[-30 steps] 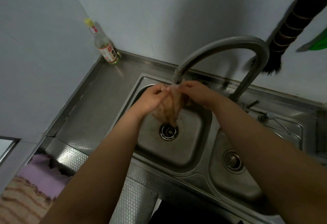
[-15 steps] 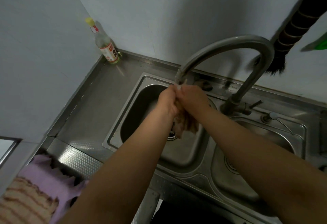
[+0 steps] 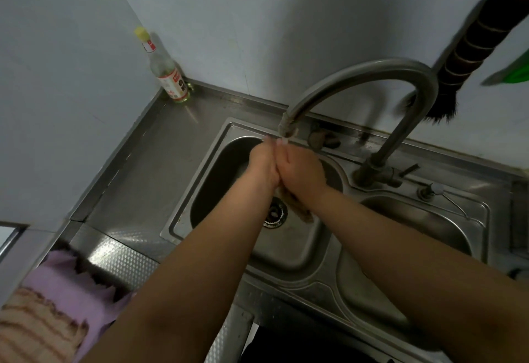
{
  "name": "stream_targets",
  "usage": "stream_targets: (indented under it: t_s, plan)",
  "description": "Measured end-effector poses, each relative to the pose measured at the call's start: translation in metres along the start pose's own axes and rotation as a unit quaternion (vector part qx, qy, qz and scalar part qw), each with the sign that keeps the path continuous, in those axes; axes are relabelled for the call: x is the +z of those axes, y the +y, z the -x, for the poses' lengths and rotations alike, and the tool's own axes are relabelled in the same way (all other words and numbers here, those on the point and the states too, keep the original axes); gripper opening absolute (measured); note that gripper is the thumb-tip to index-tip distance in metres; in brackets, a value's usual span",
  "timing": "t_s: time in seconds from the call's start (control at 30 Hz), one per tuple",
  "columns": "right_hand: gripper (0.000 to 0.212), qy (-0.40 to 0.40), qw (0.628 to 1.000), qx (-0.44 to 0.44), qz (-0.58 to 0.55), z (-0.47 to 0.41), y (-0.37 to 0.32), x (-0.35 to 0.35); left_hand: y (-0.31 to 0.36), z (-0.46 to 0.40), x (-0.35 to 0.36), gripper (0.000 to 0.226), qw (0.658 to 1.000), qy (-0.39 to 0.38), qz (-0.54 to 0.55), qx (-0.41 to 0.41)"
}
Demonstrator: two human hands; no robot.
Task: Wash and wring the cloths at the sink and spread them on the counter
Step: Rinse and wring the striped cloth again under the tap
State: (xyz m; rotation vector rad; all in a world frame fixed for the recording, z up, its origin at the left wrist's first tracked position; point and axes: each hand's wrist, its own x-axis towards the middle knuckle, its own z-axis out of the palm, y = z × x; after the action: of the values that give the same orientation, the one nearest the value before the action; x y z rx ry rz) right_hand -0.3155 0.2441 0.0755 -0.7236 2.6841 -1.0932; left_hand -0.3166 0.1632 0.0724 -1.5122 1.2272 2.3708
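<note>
Step in hand: washing — rubbing one cloth under the tap. Left hand [image 3: 262, 165] and right hand [image 3: 300, 172] pressed together over the left basin of the sink [image 3: 200, 190], directly below the faucet [image 3: 289, 127] spout. Both closed around a brownish cloth [image 3: 299, 208]; only its lower end visible, hanging from under the right hand beside the drain [image 3: 274, 213]. Water flow hard to confirm — a pale blur at the spout only. Two further cloths, a purple cloth [image 3: 71, 279] and a striped cloth [image 3: 31, 331], lying on the counter [image 3: 160, 168] edge at lower left, well apart from the basin.

Next move, as judged: twist the cloth with opposed grips over the basin to wring, then carry left and spread flat on bare counter, clear of the bottle [image 3: 169, 76] in the corner.
</note>
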Motion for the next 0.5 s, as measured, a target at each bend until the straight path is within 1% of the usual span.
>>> stream_targets:
  t_s: [0.03, 0.07, 0.1, 0.13, 0.17, 0.2, 0.23, 0.27, 0.3, 0.33, 0.37, 0.4, 0.43, 0.5]
  plan:
    - [0.045, -0.007, 0.999, -0.006, 0.035, -0.004, 0.002, -0.002, 0.001, 0.002, -0.001, 0.033, 0.998, -0.010, 0.041, -0.038]
    - [0.040, -0.035, 0.997, 0.008, 0.070, -0.012, 0.008, -0.006, 0.000, 0.008, -0.003, 0.038, 0.997, -0.042, 0.025, -0.054]
    - [0.036, -0.062, 0.994, 0.039, 0.081, -0.023, 0.016, -0.012, -0.001, 0.014, -0.002, 0.042, 0.993, -0.086, 0.034, -0.070]
    - [0.035, -0.086, 0.991, 0.071, 0.072, -0.032, 0.023, -0.017, -0.005, 0.012, -0.003, 0.044, 0.990, -0.122, 0.014, -0.064]
    - [0.035, -0.095, 0.991, 0.095, 0.024, -0.038, 0.028, -0.021, -0.004, 0.018, -0.006, 0.044, 0.988, -0.142, 0.015, -0.061]
    - [0.034, -0.104, 0.988, 0.108, -0.035, -0.041, 0.032, -0.024, -0.001, 0.014, -0.013, 0.041, 0.988, -0.146, 0.003, -0.045]
    - [0.031, -0.130, 0.981, 0.109, -0.091, -0.041, 0.032, -0.027, 0.005, 0.011, -0.021, 0.038, 0.986, -0.164, 0.007, -0.042]
    - [0.029, -0.178, 0.971, 0.103, -0.120, -0.040, 0.032, -0.029, 0.010, 0.005, -0.028, 0.035, 0.986, -0.166, -0.007, -0.030]
    - [0.029, -0.236, 0.961, 0.087, -0.116, -0.040, 0.032, -0.032, 0.017, 0.001, -0.035, 0.034, 0.985, -0.168, -0.024, -0.031]
    - [0.028, -0.289, 0.951, 0.066, -0.090, -0.039, 0.033, -0.036, 0.023, -0.003, -0.042, 0.035, 0.984, -0.166, -0.057, -0.021]
    - [0.022, -0.326, 0.942, 0.054, -0.058, -0.037, 0.034, -0.038, 0.028, -0.003, -0.046, 0.036, 0.982, -0.167, -0.090, -0.014]
    - [0.015, -0.344, 0.937, 0.050, -0.042, -0.035, 0.034, -0.042, 0.031, -0.006, -0.050, 0.035, 0.977, -0.167, -0.135, 0.004]
    - [0.018, -0.343, 0.936, 0.050, -0.057, -0.035, 0.033, -0.044, 0.033, -0.006, -0.051, 0.033, 0.969, -0.174, -0.176, 0.023]
    - [0.026, -0.297, 0.944, 0.060, -0.131, -0.035, 0.031, -0.045, 0.037, -0.004, -0.055, 0.033, 0.935, -0.196, -0.286, 0.072]
